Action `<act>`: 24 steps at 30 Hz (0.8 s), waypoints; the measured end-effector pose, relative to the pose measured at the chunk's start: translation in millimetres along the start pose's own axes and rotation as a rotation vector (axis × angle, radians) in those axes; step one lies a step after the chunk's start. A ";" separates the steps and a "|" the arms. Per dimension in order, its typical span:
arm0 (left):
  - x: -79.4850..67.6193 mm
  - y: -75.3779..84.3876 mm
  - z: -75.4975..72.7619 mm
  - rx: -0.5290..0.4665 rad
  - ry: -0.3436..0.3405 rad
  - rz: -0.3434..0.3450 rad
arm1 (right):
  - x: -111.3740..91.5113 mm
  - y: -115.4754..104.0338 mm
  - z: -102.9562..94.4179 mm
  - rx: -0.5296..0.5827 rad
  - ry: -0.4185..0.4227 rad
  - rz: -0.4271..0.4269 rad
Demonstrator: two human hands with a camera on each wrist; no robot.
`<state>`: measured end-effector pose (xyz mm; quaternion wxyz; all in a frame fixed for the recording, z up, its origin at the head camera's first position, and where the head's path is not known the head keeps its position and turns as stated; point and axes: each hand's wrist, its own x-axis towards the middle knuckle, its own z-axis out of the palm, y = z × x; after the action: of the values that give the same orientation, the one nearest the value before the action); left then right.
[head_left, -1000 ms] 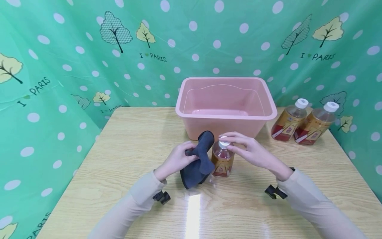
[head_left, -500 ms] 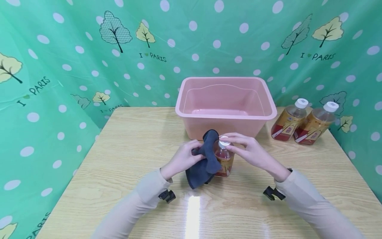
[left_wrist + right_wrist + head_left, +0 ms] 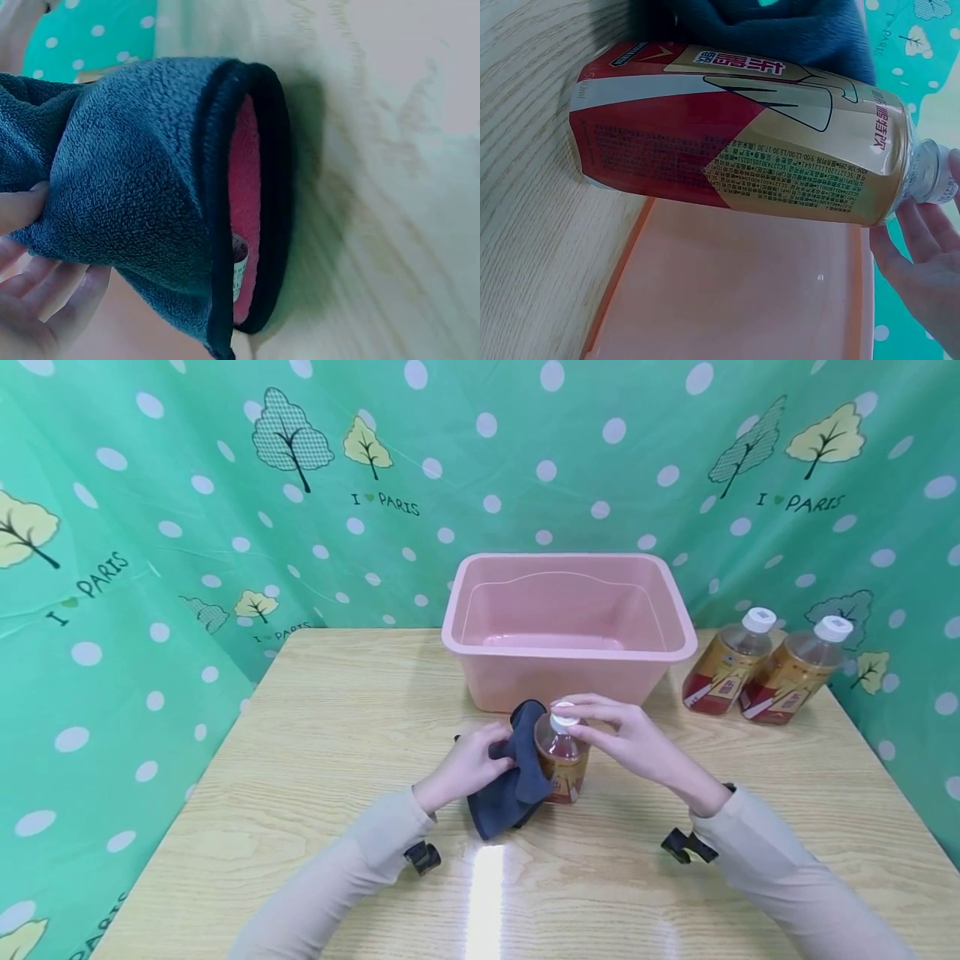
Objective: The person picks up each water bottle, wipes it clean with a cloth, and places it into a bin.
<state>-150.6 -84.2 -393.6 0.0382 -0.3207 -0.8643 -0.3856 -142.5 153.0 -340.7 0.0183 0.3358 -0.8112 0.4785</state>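
Note:
My left hand point(image 3: 467, 767) pinches a dark blue-grey cleaning cloth point(image 3: 501, 802) and holds it against the left side of a drink bottle point(image 3: 567, 775). In the left wrist view the fuzzy cloth point(image 3: 135, 157) hangs in folds, with black edging, a pink inner side point(image 3: 244, 187) and a small white tag. With fingertips and thumb, my right hand point(image 3: 633, 739) holds the bottle's white cap point(image 3: 564, 718). The bottle stands upright on the table; its gold and red label point(image 3: 727, 135) fills the right wrist view. Part of it is hidden behind the cloth.
Just behind the bottle stands a pink plastic bin point(image 3: 570, 672). Two more bottles of the same kind, one bottle point(image 3: 723, 672) beside another bottle point(image 3: 791, 681), stand at the back right. A green dotted curtain point(image 3: 420, 443) hangs behind the wooden table point(image 3: 337, 710).
My left hand has moved right, bringing the cloth from beside the bottle to against it, then slightly down. My right hand has stayed on the cap, and the bottle has hardly moved.

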 end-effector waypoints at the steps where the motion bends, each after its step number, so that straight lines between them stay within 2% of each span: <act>1: -0.2 -1.0 1.2 0.006 -0.008 -0.006 | 0.0 0.0 0.0 0.003 -0.001 0.000; 10: -1.6 -10.4 10.8 0.096 -0.081 -0.035 | 0.0 -0.4 -0.5 0.012 -0.008 0.010; 18: -3.2 -18.2 18.6 0.225 -0.133 -0.020 | 0.1 -0.9 -1.4 0.016 -0.023 0.025; 24: -3.3 -20.6 20.4 0.231 -0.146 -0.028 | -0.2 -0.4 -1.7 0.024 -0.029 0.039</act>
<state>-156.3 -82.1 -422.2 0.0065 -0.3292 -0.9079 -0.2596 -142.7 154.3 -339.5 -0.0068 0.3268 -0.8121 0.4834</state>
